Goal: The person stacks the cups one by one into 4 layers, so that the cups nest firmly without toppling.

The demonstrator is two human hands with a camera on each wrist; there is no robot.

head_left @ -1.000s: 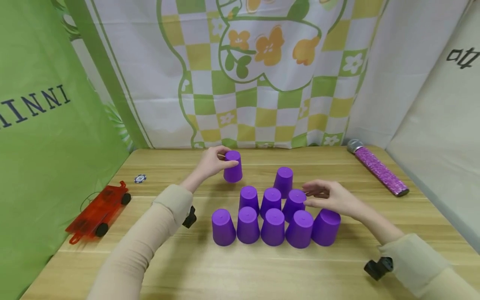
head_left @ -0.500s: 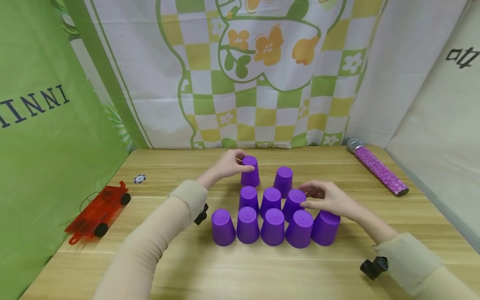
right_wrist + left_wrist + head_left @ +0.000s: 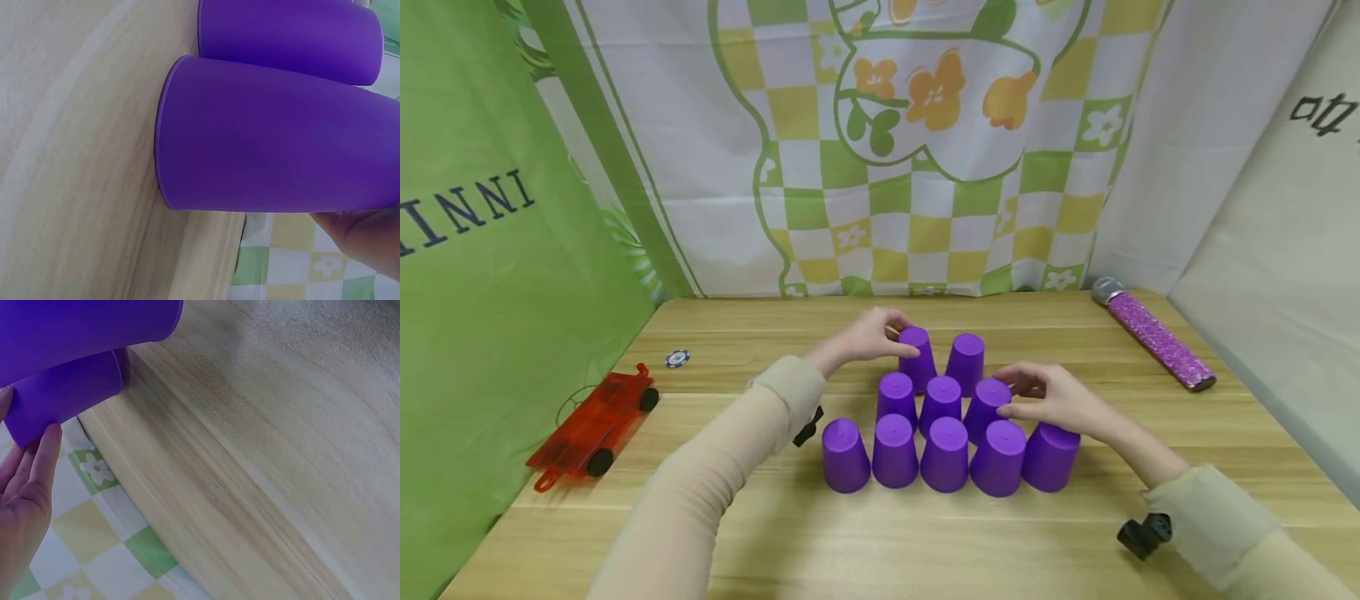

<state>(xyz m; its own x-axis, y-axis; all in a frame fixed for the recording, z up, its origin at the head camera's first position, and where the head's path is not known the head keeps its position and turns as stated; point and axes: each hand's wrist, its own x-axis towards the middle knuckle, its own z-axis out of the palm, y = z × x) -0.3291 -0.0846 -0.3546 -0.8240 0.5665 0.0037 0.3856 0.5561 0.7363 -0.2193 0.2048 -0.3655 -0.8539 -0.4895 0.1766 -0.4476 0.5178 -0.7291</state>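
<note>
My left hand (image 3: 876,335) grips an upside-down purple cup (image 3: 916,364) by its upper part, thumb in front and fingers behind. In the left wrist view that cup (image 3: 65,394) stands partly behind a nearer one, its rim close to the tabletop. A second purple cup (image 3: 966,364) stands just to its right. Three more purple cups (image 3: 942,404) form a middle row. Beside the rightmost of these cups (image 3: 987,410), my right hand (image 3: 1052,396) is held with loosely bent fingers, its thumb tip at the cup's side. A front row of several purple cups (image 3: 946,458) stands nearest me.
At the left lies a red toy car frame (image 3: 597,427) with black wheels, and a poker chip (image 3: 677,358) is behind it. A glittery pink microphone (image 3: 1157,337) lies at the back right. Patterned curtain (image 3: 925,208) hangs behind the wooden table (image 3: 880,542).
My left hand has carried its cup rightward and down, bringing it beside the other back cup. My right hand has shifted slightly left, closer to the middle-row cup.
</note>
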